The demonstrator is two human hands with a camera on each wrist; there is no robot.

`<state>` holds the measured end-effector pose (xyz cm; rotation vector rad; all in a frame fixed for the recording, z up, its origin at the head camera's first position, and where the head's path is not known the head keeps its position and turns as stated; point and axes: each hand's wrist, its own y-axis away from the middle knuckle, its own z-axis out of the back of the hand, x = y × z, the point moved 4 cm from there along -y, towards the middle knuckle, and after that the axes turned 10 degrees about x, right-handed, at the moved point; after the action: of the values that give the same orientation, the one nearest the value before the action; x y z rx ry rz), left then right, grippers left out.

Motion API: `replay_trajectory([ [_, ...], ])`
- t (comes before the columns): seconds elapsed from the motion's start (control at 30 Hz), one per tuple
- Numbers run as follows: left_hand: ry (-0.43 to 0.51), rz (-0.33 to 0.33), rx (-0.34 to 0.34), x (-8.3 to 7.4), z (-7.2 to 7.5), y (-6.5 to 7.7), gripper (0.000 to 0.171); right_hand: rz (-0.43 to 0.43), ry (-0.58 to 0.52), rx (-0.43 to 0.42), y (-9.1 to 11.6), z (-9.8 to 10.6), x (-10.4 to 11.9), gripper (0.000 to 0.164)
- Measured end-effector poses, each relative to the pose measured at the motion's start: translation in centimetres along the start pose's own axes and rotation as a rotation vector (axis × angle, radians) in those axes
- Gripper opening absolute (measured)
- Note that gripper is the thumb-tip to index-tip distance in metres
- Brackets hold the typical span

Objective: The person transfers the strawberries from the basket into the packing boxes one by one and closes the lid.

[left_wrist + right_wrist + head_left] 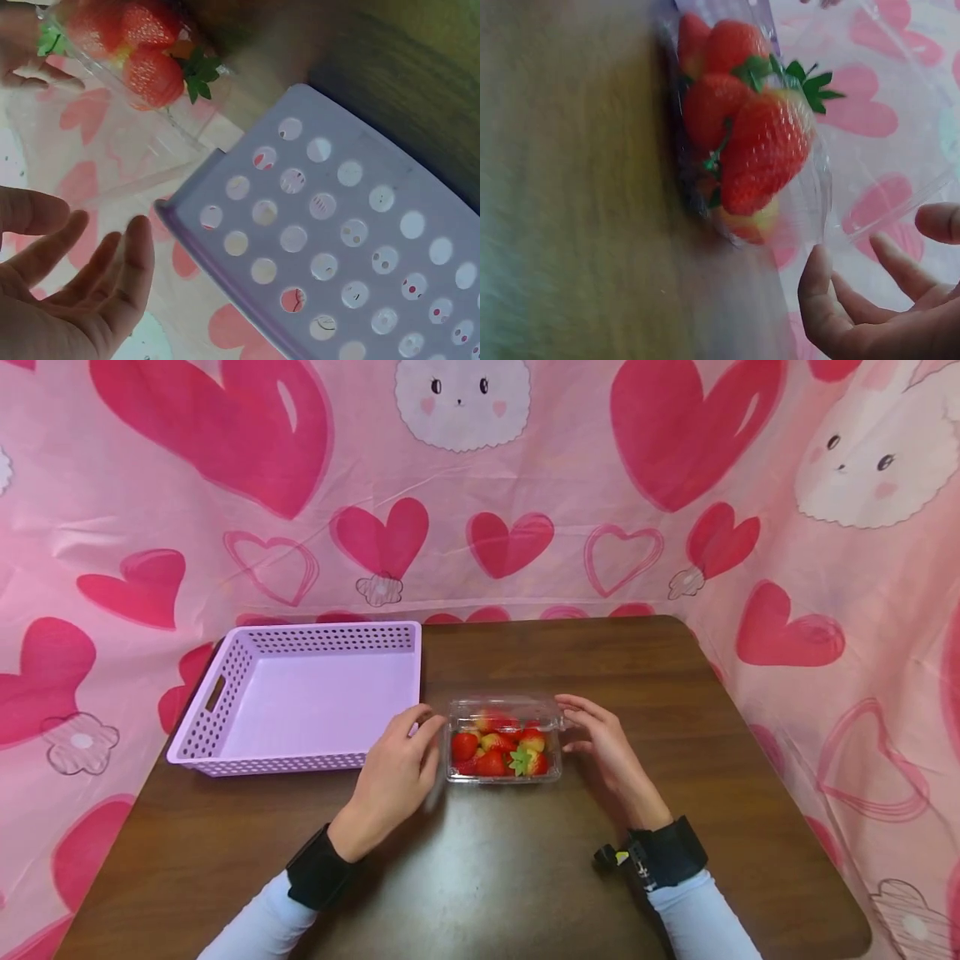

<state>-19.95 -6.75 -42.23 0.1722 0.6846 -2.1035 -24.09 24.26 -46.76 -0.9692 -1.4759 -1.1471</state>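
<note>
A clear plastic clamshell box (504, 779) of red strawberries (491, 763) stands on the table, its transparent lid (504, 702) raised along the far side. My left hand (397, 770) is at the box's left side, loosely bent fingertips close by the lid's left edge. On the other side, my right hand (609, 752) has its fingers spread beside the lid's right corner. In the left wrist view, thumb and fingers of the left hand (82, 277) stand apart. The right wrist view shows the right hand (885, 300) with parted fingers right at the lid's edge.
A lilac perforated basket (322, 693) sits left of the box, its near right corner just behind the left hand. Brown wooden table (510, 877) lies under everything. A pink cloth with hearts (510, 543) hangs behind and along both sides.
</note>
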Motion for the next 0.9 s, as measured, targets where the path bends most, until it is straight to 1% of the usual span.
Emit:
replay_trajectory([
  [0.13,0.009,0.023,0.027,-0.3,-0.1,0.8,0.031,-0.038,0.031,0.025,1.3,-0.6,0.0,0.046],
  [0.37,0.09,0.127,0.094,-0.4,-1.1,2.0,0.024,-0.071,0.12,0.034,2.7,-1.3,-0.4,0.054],
  [0.57,0.15,0.184,0.163,-0.3,-1.7,2.2,0.023,-0.121,0.148,0.068,3.6,-1.7,-0.9,0.058],
  [0.67,0.174,0.205,0.183,-0.1,-2.1,2.2,0.023,-0.142,0.149,0.098,3.9,-1.9,-1.2,0.06],
  [0.77,0.226,0.228,0.208,0.1,-2.4,2.2,0.021,-0.158,0.14,0.107,4.0,-2.0,-1.5,0.063],
  [0.9,0.319,0.27,0.236,0.3,-2.7,2.1,0.016,-0.171,0.135,0.135,4.1,-2.0,-1.7,0.066],
])
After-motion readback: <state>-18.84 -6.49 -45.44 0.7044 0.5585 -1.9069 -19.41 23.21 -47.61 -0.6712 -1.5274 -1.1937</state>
